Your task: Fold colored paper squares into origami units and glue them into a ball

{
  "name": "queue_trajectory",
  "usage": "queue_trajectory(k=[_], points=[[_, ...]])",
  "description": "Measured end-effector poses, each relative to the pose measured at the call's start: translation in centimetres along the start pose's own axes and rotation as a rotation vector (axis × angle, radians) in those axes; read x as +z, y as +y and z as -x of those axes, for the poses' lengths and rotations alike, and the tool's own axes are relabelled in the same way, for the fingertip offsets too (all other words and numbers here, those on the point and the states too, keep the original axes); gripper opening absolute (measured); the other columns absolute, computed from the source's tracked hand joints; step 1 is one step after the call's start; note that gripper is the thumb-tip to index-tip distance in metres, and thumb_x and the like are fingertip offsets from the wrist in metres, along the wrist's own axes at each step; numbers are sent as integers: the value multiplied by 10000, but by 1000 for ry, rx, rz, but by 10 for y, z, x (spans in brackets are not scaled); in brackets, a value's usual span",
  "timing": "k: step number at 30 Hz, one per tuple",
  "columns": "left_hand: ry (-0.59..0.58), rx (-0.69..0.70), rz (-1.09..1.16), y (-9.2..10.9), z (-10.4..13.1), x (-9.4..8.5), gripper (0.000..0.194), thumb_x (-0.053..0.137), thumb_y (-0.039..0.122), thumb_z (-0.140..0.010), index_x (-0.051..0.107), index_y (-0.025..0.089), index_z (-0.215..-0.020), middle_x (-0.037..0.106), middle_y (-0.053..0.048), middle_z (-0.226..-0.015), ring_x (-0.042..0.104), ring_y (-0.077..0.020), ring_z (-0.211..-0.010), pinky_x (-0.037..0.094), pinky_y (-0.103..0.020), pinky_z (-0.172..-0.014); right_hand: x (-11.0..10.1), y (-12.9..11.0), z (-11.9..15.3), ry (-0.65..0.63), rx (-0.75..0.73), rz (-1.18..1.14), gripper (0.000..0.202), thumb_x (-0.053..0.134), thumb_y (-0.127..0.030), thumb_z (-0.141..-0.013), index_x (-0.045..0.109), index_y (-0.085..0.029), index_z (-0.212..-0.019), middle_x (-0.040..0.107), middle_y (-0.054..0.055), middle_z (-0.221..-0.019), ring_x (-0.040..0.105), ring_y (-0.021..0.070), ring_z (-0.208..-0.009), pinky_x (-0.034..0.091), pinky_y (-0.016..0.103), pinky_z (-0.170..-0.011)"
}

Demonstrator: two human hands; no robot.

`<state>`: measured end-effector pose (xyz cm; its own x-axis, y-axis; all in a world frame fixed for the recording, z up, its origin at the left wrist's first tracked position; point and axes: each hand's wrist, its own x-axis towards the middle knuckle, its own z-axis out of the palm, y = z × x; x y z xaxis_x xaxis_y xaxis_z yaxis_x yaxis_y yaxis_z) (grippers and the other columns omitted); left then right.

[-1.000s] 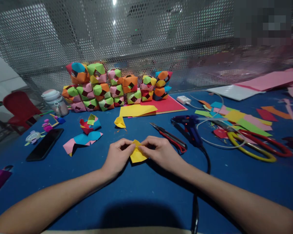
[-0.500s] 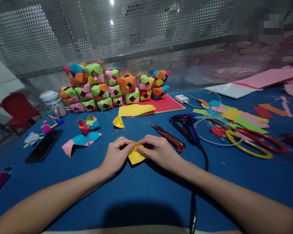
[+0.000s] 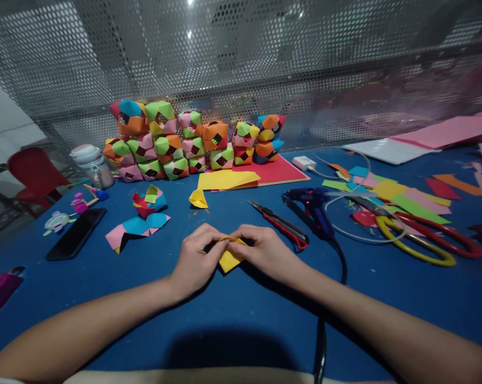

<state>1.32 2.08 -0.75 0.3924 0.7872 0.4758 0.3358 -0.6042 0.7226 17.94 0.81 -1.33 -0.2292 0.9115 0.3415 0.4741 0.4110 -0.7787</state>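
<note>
A small piece of yellow paper (image 3: 230,259) is pinched between my two hands just above the blue table. My left hand (image 3: 198,256) grips its left edge between thumb and fingers. On the other side my right hand (image 3: 262,248) pinches it, the two thumbs almost meeting. The paper's upper part is hidden behind the fingers. Beyond the hands lies a folded yellow paper piece (image 3: 198,199). To the left are a joined pink and blue folded strip (image 3: 136,228) and a red, green and blue folded piece (image 3: 149,201).
Stacked colourful paper balls (image 3: 168,146) stand at the back, by red and yellow sheets (image 3: 228,180). Right of my hands lie a utility knife (image 3: 281,224), a glue gun (image 3: 315,210) with its cord, scissors (image 3: 419,240) and paper strips. A phone (image 3: 76,233) lies left.
My hands have drawn closer together on the yellow paper, and less of it shows. The whole view has shifted slightly.
</note>
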Motion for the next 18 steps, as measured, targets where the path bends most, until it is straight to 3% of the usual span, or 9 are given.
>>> queue_trajectory(k=[2, 8, 10, 14, 18], points=[[2, 30, -9, 0, 1, 0, 137, 537, 197, -841, 672, 174, -841, 600, -38, -776, 567, -136, -746, 449, -247, -690, 0, 0, 0, -30, 22, -14, 121, 542, -191, -780, 659, -171, -758, 635, 13, -728, 566, 129, -684, 406, 224, -615], [-13, 72, -30, 0, 3, 2, 125, 536, 192, -846, 657, 169, -827, 592, -33, -763, 560, -130, -739, 440, -240, -684, 3, 1, 2, 3, -24, 75, 265, 488, -181, -793, 541, -162, -534, 506, -9, -557, 480, 104, -538, 344, 225, -520], [-11, 66, -31, 1, 2, 1, 125, 536, 192, -847, 654, 163, -819, 591, -34, -759, 559, -130, -738, 438, -240, -681, 1, 0, 2, -9, -37, 67, 244, 497, -202, -798, 581, -162, -573, 540, 0, -580, 502, 112, -560, 363, 226, -539], [15, 46, -40, 0, -1, -1, 132, 534, 211, -848, 657, 168, -827, 597, -39, -775, 561, -136, -751, 439, -249, -691, -4, -3, 1, -47, 20, -18, 160, 545, -260, -786, 663, -175, -852, 668, 33, -807, 587, 152, -728, 430, 243, -652], [6, 23, -38, 1, -4, -3, 140, 540, 235, -844, 662, 173, -814, 599, -38, -770, 562, -139, -749, 442, -251, -693, -6, -2, -1, -33, 73, 4, 178, 496, -228, -789, 656, -154, -769, 637, 16, -677, 553, 134, -622, 405, 229, -569]])
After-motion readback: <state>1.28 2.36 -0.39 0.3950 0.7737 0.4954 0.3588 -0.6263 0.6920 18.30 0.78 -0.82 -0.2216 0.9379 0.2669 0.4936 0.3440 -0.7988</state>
